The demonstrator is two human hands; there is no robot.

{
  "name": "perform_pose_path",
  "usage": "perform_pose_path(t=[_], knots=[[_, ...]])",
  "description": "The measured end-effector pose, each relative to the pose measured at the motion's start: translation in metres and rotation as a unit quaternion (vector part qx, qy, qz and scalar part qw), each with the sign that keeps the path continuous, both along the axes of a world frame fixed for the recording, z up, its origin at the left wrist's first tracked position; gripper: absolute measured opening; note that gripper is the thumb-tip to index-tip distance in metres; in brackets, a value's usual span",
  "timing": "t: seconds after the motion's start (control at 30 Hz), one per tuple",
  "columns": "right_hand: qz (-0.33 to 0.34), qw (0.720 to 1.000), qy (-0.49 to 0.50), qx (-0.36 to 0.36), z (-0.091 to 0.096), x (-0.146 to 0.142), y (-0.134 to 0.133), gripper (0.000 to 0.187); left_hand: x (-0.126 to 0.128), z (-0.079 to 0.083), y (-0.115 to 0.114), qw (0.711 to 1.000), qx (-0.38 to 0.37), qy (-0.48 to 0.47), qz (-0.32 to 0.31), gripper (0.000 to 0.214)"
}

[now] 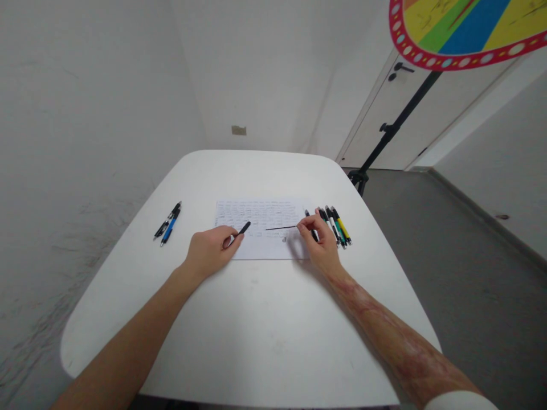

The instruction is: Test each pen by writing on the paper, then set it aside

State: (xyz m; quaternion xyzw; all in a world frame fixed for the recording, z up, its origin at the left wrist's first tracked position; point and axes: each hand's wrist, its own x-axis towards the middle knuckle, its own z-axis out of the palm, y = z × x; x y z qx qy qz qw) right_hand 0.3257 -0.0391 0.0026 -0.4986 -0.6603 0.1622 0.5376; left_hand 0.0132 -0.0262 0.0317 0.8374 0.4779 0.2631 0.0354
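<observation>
My left hand (211,247) is closed in a pinch around a dark pen barrel (244,228), which points up and to the right over the paper. Between the thumb and forefinger of my right hand (320,242) is a thin dark pen refill (280,228), held almost level with its free end toward the left. Beneath both lies a sheet of paper (265,250) covered in rows of handwriting. A small dark piece (284,240), too small to make out, rests on the sheet. Another dark pen (307,213) is partly hidden behind my right fingers.
Several pens (337,226) with white, green and yellow barrels lie side by side right of the paper. On the left are a blue pen (170,228) and dark pens beside it. The white table (260,319) meets walls; a colourful wheel (465,34) stands on a tripod at right.
</observation>
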Motion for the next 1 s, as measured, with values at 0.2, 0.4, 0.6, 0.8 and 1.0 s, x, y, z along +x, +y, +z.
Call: perform_pose_path(t=[0.2, 0.4, 0.6, 0.8, 1.0], knots=[[0.052, 0.999, -0.009, -0.005, 0.007, -0.006, -0.006, 0.014, 0.006, 0.001, 0.004, 0.986, -0.129, 0.066, 0.088, 0.041], [0.066, 0.998, 0.002, -0.017, 0.010, -0.008, -0.007, 0.015, 0.007, -0.005, 0.007, 0.980, -0.129, 0.108, 0.102, 0.049], [0.075, 0.996, 0.022, -0.049, 0.010, -0.009, -0.008, 0.017, 0.006, -0.005, -0.001, 1.000, -0.016, -0.019, 0.015, 0.044], [0.089, 0.993, 0.044, -0.067, 0.011, -0.012, -0.009, 0.018, 0.013, -0.006, -0.006, 0.990, 0.031, -0.055, -0.127, 0.030], [0.094, 0.992, 0.048, -0.070, 0.010, -0.013, -0.008, 0.011, 0.012, -0.007, -0.003, 0.988, 0.051, -0.049, -0.139, 0.029]])
